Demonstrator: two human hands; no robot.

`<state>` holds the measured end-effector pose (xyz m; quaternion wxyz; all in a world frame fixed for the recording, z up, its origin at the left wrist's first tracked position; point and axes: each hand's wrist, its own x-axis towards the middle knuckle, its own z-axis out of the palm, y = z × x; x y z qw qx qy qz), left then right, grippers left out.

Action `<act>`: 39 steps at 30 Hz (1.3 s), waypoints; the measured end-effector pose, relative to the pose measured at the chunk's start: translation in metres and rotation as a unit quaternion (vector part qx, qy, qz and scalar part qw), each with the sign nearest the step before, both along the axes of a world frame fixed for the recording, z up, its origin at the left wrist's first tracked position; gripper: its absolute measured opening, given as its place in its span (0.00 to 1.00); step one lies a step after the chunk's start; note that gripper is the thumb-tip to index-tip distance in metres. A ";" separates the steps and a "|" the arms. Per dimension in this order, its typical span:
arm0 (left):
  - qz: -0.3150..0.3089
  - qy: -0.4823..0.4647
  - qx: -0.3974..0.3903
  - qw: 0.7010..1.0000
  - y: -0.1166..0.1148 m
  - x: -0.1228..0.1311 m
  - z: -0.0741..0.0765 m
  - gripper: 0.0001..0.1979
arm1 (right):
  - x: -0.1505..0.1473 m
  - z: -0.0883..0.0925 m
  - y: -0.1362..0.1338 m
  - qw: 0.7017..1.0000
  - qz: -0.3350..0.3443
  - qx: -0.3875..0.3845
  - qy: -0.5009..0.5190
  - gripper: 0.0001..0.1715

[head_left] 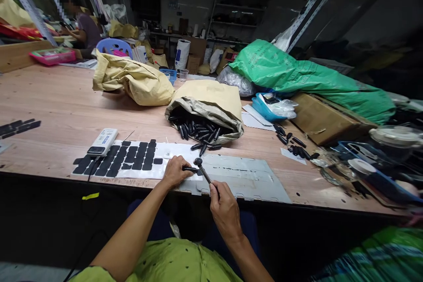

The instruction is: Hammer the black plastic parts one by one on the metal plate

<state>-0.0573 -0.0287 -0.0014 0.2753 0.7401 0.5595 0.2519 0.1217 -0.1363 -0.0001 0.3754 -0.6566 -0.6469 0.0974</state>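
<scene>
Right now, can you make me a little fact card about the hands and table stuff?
Left hand: pinching a slim black piece
Right hand: gripping a rod-handled tool with a round black head
Open tan sack: similar black pieces at its mouth
White sheet: rows of black rounded squares

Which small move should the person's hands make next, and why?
Probably the right hand should gently guide the round-headed tool to the free end of the black piece, because the left hand grips that piece and the tool is close to this end; whether they touch, I cannot tell.
</scene>
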 end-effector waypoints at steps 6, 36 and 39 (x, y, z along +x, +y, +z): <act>0.005 0.001 0.018 1.000 -0.001 0.001 -0.003 0.05 | 0.004 -0.011 -0.003 1.000 0.014 -0.026 -0.006 0.19; -0.037 0.019 0.068 0.997 0.003 -0.008 -0.007 0.15 | 0.075 -0.018 0.073 0.953 -0.210 -0.056 -0.213 0.12; -0.055 -0.057 0.095 0.992 -0.019 -0.010 0.000 0.15 | 0.073 -0.016 0.073 0.952 -0.213 -0.057 -0.214 0.12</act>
